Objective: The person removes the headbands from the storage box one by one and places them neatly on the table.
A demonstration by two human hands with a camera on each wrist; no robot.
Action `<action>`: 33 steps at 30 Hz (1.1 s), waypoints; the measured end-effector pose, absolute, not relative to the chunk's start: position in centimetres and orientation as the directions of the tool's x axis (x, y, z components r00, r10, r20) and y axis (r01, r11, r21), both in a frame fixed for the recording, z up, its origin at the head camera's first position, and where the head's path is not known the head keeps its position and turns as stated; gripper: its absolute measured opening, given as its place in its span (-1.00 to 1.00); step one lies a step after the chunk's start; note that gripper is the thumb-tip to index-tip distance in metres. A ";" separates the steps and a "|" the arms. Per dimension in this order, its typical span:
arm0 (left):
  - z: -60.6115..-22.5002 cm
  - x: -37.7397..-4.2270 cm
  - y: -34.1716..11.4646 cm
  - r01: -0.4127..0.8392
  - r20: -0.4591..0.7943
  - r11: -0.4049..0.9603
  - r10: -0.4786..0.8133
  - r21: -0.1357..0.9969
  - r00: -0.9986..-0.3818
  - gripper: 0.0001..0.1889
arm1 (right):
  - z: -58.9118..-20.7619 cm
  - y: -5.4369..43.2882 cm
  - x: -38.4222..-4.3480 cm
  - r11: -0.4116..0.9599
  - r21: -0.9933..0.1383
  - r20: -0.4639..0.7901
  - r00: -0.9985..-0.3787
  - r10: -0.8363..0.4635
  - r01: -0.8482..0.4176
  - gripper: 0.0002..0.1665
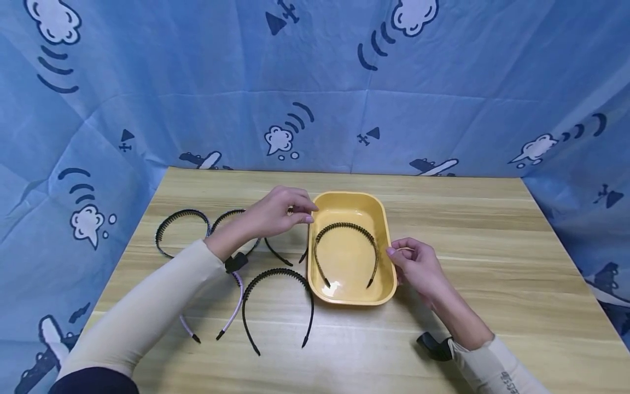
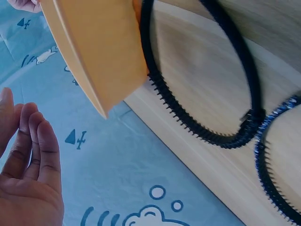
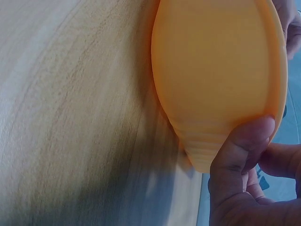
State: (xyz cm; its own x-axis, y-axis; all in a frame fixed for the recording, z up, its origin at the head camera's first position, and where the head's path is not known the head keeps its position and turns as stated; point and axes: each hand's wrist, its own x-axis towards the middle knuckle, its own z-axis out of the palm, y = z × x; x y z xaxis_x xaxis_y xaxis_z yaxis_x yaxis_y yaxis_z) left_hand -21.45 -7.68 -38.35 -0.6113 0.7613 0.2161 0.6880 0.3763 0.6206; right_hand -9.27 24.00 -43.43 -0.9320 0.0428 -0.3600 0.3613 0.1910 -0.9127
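A yellow plastic tray (image 1: 351,301) stands on the table with a dark toothed headband (image 1: 344,225) lying inside, its arch toward the back. My right hand (image 1: 418,268) pinches the tray's right rim, the thumb against its outer wall in the right wrist view. Near the opposite rim, my left hand (image 1: 283,210) reaches in with nothing in it; its fingers (image 2: 49,150) are fairly straight and apart from the tray in the left wrist view. A black toothed headband (image 1: 280,271) lies just left of the tray's front corner.
Left of the tray lie several more headbands: a dark one (image 1: 184,212) at far left, another (image 1: 228,214) partly behind the left wrist, a black one (image 1: 278,256) beneath the left hand, and a lavender one (image 1: 233,316) nearer the front. A blue patterned cloth (image 1: 320,71) hangs behind the table.
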 end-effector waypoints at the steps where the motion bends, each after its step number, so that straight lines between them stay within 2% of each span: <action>1: -38.3 -21.5 -7.4 0.685 0.209 0.379 0.763 0.622 -0.612 -0.76 | -43.4 24.0 -9.2 0.191 -0.913 -0.360 -0.932 0.042 0.362 -0.64; 13: -38.8 -21.8 -4.4 0.696 0.203 0.336 0.796 0.635 -0.570 -0.80 | -43.5 24.0 -9.1 0.188 -0.912 -0.363 -0.931 0.041 0.364 -0.65; 33: -39.7 -22.7 0.1 0.702 0.104 0.404 0.822 0.587 -0.560 -0.73 | -43.6 24.1 -9.3 0.185 -0.917 -0.352 -0.935 0.044 0.354 -0.66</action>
